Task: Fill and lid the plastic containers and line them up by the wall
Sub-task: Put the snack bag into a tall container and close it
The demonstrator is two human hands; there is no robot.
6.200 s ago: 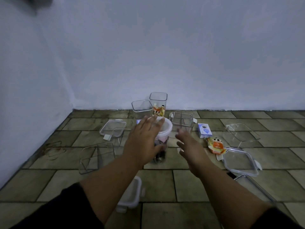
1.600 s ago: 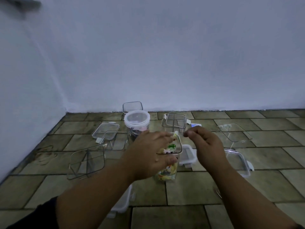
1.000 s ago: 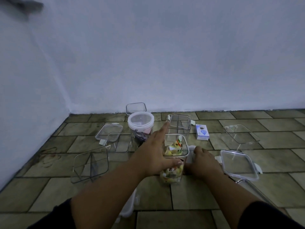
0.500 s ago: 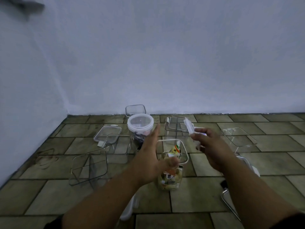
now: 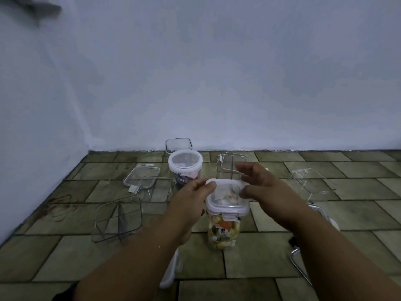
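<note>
A tall square plastic container [image 5: 223, 233] full of colourful snack packets stands on the tiled floor in front of me. A white-rimmed square lid [image 5: 226, 197] sits on its mouth. My left hand [image 5: 191, 203] touches the lid's left edge with thumb and fingers. My right hand [image 5: 267, 192] holds its right edge, fingers spread over the back. Behind stands a round container [image 5: 185, 168] with its lid on and dark contents inside.
Empty clear containers stand around: one by the wall [image 5: 178, 144], one behind my hands [image 5: 231, 166], a divided one [image 5: 118, 218] at left, one at right [image 5: 310, 183]. A loose lid [image 5: 141, 177] lies left. Another lid [image 5: 171, 272] lies under my left arm.
My right hand picked up the square lid from the floor beside the tall container and brought it onto the container's mouth. My left hand shifted from the container's side up to the lid.
</note>
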